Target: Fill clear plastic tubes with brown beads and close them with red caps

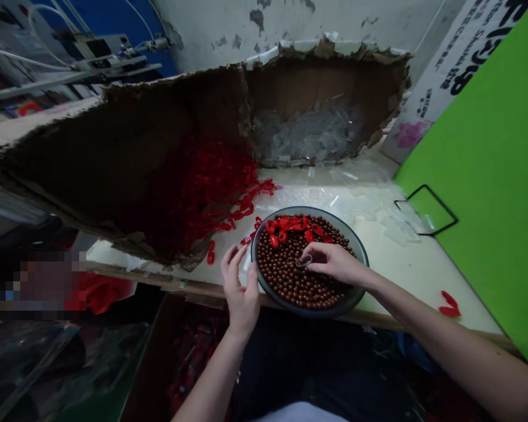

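Observation:
A round grey tray (359, 249) at the table's front edge is full of small brown beads (290, 278), with several red plastic pieces (290, 225) at its far side. My right hand (334, 262) rests over the beads, fingers pinched on a small clear oval piece (304, 261). Just left of the tray's rim, my left hand (241, 287) has its fingers curled upward and slightly apart; something small and clear may sit at its fingertips, but I cannot make it out.
A torn cardboard box (127, 152) lies on its side, spilling red plastic pieces (211, 187) toward the tray. A second torn box (378, 76) behind holds clear plastic pieces (308, 135); more lie on the table. A green panel (488, 176) stands right. Two red pieces (449, 305) lie near it.

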Demonstrator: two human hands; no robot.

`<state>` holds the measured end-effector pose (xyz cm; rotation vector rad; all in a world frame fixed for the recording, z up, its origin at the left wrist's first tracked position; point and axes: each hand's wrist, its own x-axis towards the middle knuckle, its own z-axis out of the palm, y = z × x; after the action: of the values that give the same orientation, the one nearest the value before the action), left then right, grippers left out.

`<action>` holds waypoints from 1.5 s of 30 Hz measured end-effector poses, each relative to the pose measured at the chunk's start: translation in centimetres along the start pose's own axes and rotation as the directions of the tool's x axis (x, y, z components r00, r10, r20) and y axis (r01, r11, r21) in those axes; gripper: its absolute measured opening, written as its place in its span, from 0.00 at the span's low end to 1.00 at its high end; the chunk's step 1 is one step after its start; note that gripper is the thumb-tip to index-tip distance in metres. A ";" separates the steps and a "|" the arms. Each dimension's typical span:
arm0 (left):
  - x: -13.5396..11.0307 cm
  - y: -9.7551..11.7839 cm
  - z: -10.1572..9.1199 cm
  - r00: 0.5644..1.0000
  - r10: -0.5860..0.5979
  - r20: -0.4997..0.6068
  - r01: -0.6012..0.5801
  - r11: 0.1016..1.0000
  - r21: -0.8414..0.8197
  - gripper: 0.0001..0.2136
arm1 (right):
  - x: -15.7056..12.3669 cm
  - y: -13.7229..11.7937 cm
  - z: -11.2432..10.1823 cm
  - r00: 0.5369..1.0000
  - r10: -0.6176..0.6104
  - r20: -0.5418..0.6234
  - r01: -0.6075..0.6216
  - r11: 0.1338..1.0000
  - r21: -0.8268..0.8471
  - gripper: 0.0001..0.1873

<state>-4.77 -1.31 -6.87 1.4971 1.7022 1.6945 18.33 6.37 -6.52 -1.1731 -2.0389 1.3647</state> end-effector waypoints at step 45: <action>2.1 1.6 4.1 0.912 -0.062 0.406 0.152 0.970 -0.191 0.12 | -2.0 -2.4 -1.2 0.981 0.022 -0.193 0.035 0.957 0.289 0.18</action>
<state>-1.60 2.25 -5.56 1.4888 1.3127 1.3536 19.30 5.00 -3.62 -1.1178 -1.6398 1.4280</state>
